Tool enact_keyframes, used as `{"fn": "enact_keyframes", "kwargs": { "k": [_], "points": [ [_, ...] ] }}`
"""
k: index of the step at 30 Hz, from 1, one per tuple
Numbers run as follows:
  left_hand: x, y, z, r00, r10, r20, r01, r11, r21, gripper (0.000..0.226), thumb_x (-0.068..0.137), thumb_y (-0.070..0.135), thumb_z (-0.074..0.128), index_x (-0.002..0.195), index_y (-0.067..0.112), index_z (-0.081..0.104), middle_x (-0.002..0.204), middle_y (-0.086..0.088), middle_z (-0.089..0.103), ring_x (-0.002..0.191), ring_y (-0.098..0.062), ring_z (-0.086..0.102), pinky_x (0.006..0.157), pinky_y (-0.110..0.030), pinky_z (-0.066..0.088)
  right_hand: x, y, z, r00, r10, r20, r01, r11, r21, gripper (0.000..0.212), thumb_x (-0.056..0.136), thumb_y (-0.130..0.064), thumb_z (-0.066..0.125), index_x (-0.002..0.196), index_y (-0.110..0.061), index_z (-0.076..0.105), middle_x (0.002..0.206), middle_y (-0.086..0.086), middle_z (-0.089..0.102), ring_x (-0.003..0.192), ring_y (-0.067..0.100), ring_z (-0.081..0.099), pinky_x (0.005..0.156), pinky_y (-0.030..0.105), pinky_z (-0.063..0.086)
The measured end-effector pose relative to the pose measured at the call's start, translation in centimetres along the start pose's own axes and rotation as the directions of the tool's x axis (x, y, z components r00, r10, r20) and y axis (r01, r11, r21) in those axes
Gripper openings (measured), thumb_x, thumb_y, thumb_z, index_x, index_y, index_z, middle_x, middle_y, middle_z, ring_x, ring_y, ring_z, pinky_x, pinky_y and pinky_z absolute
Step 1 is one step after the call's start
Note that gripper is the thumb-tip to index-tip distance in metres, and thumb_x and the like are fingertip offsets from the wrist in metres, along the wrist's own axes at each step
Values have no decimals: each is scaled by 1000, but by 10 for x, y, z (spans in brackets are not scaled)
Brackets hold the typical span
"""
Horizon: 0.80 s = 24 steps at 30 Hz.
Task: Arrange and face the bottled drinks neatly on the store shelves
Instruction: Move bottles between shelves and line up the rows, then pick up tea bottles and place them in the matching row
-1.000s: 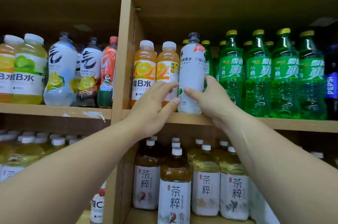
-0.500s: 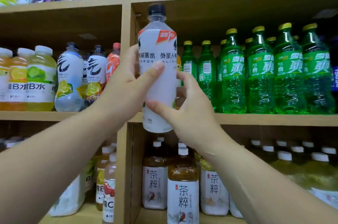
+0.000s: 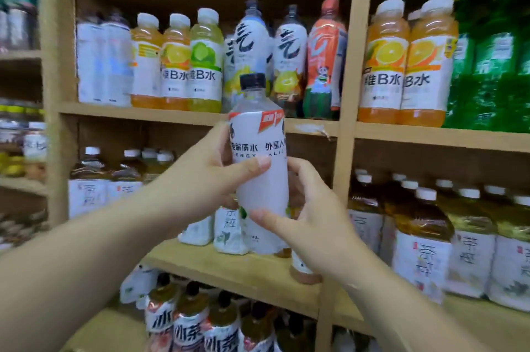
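A white electrolyte-water bottle with a black cap and a red corner tag stands upright in the air in front of the shelves, label facing me. My left hand grips its middle from the left, thumb across the label. My right hand holds its lower part from the right, thumb on the front. Behind it, on the upper shelf, stand white bottles, orange and lime vitamin-water bottles and white bottles with black brush lettering.
A wooden upright splits the shelving; to its right are orange vitamin-water bottles and green soda bottles. Brown tea bottles fill the middle shelf. Dark-capped tea bottles stand on the bottom shelf.
The white bottle came off the right-hand shelf bay, held in both hands, and now hangs lower, in front of the left bay. My view has swung to the left.
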<state>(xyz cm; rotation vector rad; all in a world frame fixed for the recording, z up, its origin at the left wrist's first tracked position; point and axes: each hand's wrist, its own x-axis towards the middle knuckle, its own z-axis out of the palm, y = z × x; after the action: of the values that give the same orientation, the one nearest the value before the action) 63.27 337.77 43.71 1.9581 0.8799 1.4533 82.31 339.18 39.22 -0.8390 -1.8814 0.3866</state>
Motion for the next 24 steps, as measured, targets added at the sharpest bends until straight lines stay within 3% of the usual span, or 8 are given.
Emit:
{"fn": "enact_keyframes", "kwargs": {
  "k": [4, 8, 12, 16, 19, 21, 24],
  "points": [
    [-34, -52, -60, 988, -152, 0, 151, 988, 43, 46, 88, 45, 74, 129, 44, 52, 119, 14, 73, 110, -12, 70, 79, -54, 62, -6, 11, 84, 990, 88, 111, -98, 992, 85, 69, 83, -49, 81, 140, -50, 41, 132, -25, 59, 119, 1, 59, 95, 39, 57],
    [-81, -103, -105, 963, -269, 3, 269, 963, -26, 42, 93, 26, 73, 127, 40, 54, 107, 12, 77, 95, -11, 75, 64, -34, 60, -26, 22, 164, 958, 182, 220, -224, 957, 184, 70, 83, -47, 82, 138, -55, 40, 136, -31, 55, 124, -3, 56, 94, 24, 54],
    [-143, -176, -138, 927, -375, -26, 373, 927, -44, 53, 87, 14, 80, 128, 32, 52, 113, 8, 76, 99, -11, 74, 71, -26, 58, -60, 48, 246, 903, 251, 348, -342, 911, 230, 70, 84, -32, 84, 139, -47, 43, 133, -29, 61, 115, 9, 66, 89, 30, 58],
    [-203, -246, -164, 865, -499, -44, 496, 865, -75, 60, 77, 29, 82, 128, 34, 51, 123, 5, 72, 112, -20, 70, 91, -48, 58, -91, 77, 322, 828, 315, 463, -437, 880, 183, 72, 84, -30, 82, 144, -36, 42, 135, -16, 64, 121, 10, 65, 100, 42, 55],
    [-224, -283, -182, 815, -576, -56, 571, 816, -88, 69, 75, 25, 83, 134, 32, 49, 123, 9, 71, 116, -18, 68, 95, -42, 56, -99, 100, 366, 776, 343, 529, -500, 846, 185, 69, 88, -23, 78, 144, -39, 41, 137, -17, 64, 126, 9, 62, 103, 46, 54],
    [-229, -307, -191, 792, -606, -76, 600, 795, -89, 69, 74, 26, 85, 134, 31, 50, 122, 8, 72, 117, -17, 68, 97, -41, 55, -98, 115, 390, 746, 352, 565, -528, 830, 179, 69, 89, -21, 76, 141, -49, 38, 137, -25, 61, 128, 4, 60, 105, 43, 53],
    [-227, -336, -200, 738, -665, -114, 660, 746, -82, 59, 76, 28, 83, 124, 44, 53, 116, 10, 73, 111, -14, 70, 89, -42, 57, -92, 138, 424, 727, 390, 565, -572, 799, 186, 74, 87, -20, 73, 140, -58, 38, 139, -24, 59, 129, 5, 59, 107, 43, 51]
  ]
}}
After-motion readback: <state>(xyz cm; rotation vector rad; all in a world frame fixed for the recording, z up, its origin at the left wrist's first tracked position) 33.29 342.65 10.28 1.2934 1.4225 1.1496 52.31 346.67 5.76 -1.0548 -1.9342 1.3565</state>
